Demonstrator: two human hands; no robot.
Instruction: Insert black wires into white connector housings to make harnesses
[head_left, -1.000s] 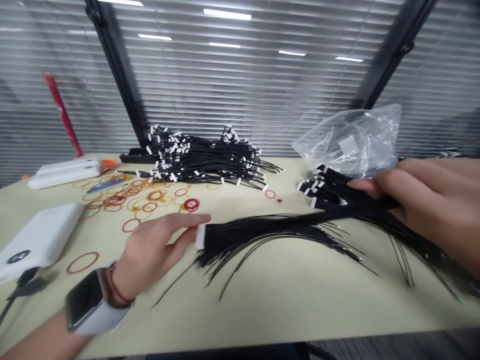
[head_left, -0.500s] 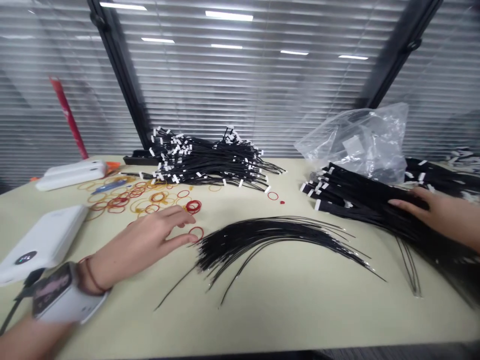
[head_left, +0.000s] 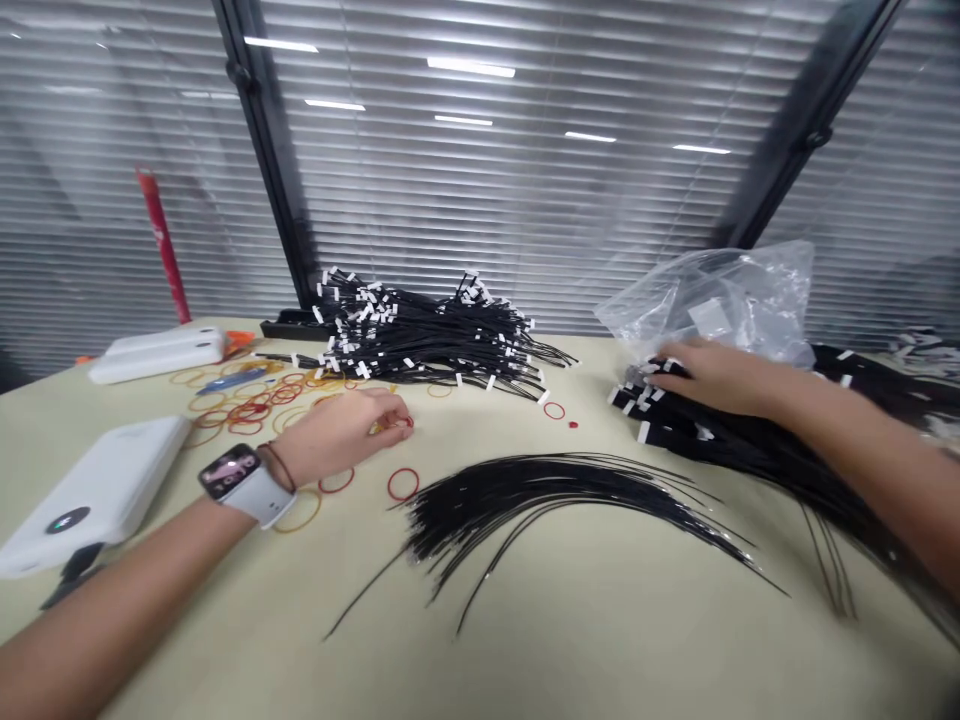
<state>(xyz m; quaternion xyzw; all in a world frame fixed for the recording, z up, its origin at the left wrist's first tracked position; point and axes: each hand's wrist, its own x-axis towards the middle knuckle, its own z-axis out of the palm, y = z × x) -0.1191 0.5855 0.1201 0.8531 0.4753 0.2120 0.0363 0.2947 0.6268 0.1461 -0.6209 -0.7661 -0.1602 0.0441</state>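
My left hand (head_left: 341,432), with a smartwatch (head_left: 238,482) on the wrist, lies on the table with its fingers curled and pinched on a red rubber band (head_left: 403,423) at the edge of the scattered rubber bands (head_left: 251,400). My right hand (head_left: 712,376) lies flat, fingers stretched, on the white-tipped ends of a pile of black cable bundles (head_left: 697,440) at the right. Between the hands a loose fan of thin black wires (head_left: 540,488) lies on the table, touched by neither hand. Another red band (head_left: 403,484) lies just left of the fan.
A large heap of black cables with white connectors (head_left: 427,335) sits at the back centre. A crumpled clear plastic bag (head_left: 724,295) is behind the right pile. A white power bank (head_left: 97,492) and a white case (head_left: 157,352) lie at the left, with a red tube (head_left: 161,245) behind.
My left hand let go of the wire bundle's white end and moved left and back to the rubber bands, curling its fingers. My right hand released the wires and moved onto the right pile's ends.
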